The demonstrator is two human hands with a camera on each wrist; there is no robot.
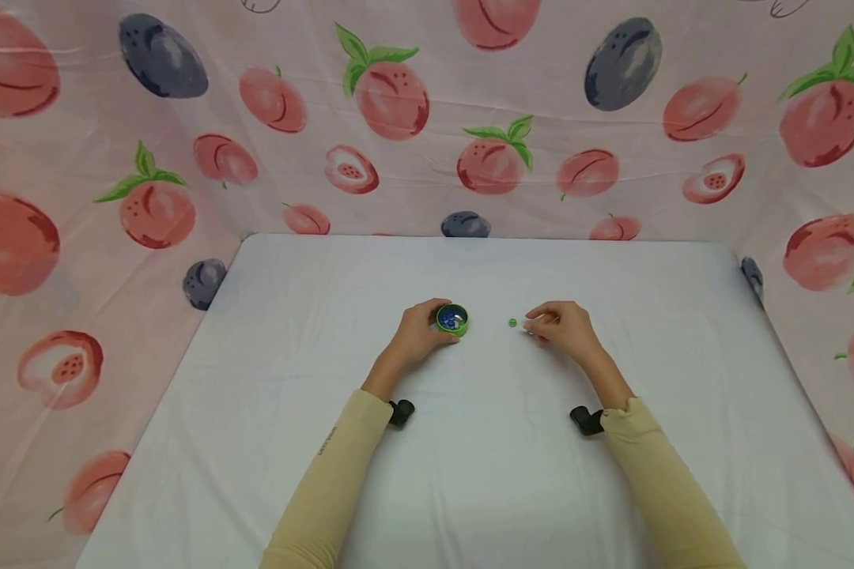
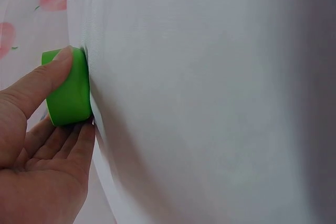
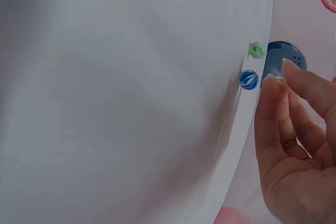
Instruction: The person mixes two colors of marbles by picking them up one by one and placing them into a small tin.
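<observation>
My left hand (image 1: 418,330) grips a small round green container (image 1: 463,331) by its sides, thumb on the near side. Inside it lie several blue and whitish pieces, too small to tell apart in the head view. The left wrist view shows its plain green wall (image 2: 71,95) standing on the white cloth. To the right, my right hand (image 1: 568,325) hovers low with thumb and fingers bent and apart. Just by its fingertips rests a blue-and-white swirled marble (image 3: 249,80), and beside that a clear green marble (image 3: 256,50). Nothing shows between the thumb and fingers.
A white cloth (image 1: 470,442) covers the table. Fruit-printed curtains (image 1: 427,95) hang behind it and at both sides. Each wrist carries a small black camera, as on the left wrist (image 1: 402,413).
</observation>
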